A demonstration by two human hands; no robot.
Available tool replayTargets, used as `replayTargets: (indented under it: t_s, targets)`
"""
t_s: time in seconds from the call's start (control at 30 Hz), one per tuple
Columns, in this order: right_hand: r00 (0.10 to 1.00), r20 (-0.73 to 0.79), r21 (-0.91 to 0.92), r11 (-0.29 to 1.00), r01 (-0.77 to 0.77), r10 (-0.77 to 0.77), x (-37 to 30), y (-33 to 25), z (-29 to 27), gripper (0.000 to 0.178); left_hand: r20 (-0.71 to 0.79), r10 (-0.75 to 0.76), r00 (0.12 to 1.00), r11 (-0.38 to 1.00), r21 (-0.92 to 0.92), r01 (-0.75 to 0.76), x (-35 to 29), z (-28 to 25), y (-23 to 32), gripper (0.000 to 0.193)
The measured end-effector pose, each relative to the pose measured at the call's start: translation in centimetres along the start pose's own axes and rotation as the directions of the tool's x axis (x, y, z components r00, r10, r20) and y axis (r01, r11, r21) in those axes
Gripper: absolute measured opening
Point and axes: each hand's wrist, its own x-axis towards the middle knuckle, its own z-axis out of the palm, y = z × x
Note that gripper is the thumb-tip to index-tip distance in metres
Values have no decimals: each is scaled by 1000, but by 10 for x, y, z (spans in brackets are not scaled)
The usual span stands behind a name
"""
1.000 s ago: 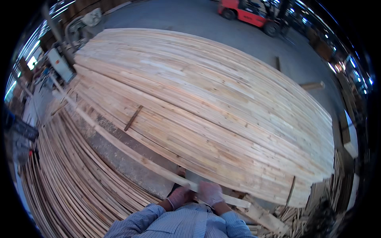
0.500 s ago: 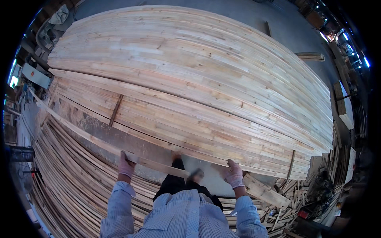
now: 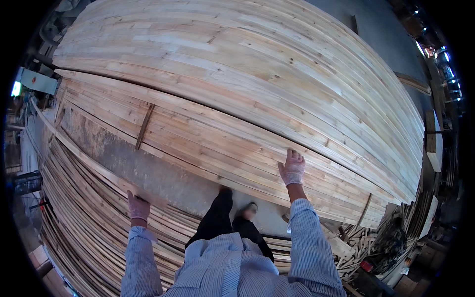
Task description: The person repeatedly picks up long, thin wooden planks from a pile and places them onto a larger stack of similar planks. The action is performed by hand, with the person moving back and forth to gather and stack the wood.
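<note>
My left hand (image 3: 139, 207), in a pale pinkish work glove, is closed around a long narrow wooden strip (image 3: 85, 157). The strip stretches away to the far left, and its near end is blurred beside the hand. My right hand (image 3: 293, 168), gloved alike, is over the lower layer of pale boards (image 3: 217, 148), thumb apart from the fingers, with nothing seen in it. Whether its fingertips touch the wood is hard to tell. Just beyond it runs the front edge of the higher layer of boards (image 3: 237, 74).
A dark crosspiece (image 3: 145, 126) lies over the lower boards. Many long strips (image 3: 89, 218) are piled at the lower left. Scrap wood (image 3: 349, 250) is heaped at the right. My feet stand on the concrete floor (image 3: 143, 166) between the piles.
My right hand has moved forward from the near edge, over the lower boards. My left hand has shifted left and slightly nearer, and the strip has swung left with it.
</note>
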Motion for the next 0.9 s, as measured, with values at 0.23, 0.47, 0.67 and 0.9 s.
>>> replayTargets:
  t_s: [0.23,0.47,0.67,0.9]
  targets:
    - [993,-90,-153,984,-91,78,31,5,12,69,-42,-64,997,997,39,65,-43,-47,-39,53]
    - [998,-35,-54,997,55,-57,57,43,35,64,114,-60,992,932,362,15,-37,-174,-100,38]
    - [976,133,-296,933,205,-172,57,42,19,35,73,-261,963,884,418,208,-32,-172,-156,45]
    - [877,11,-160,865,475,-480,7,45,-39,29,189,-103,977,734,677,-54,-91,-90,-162,20]
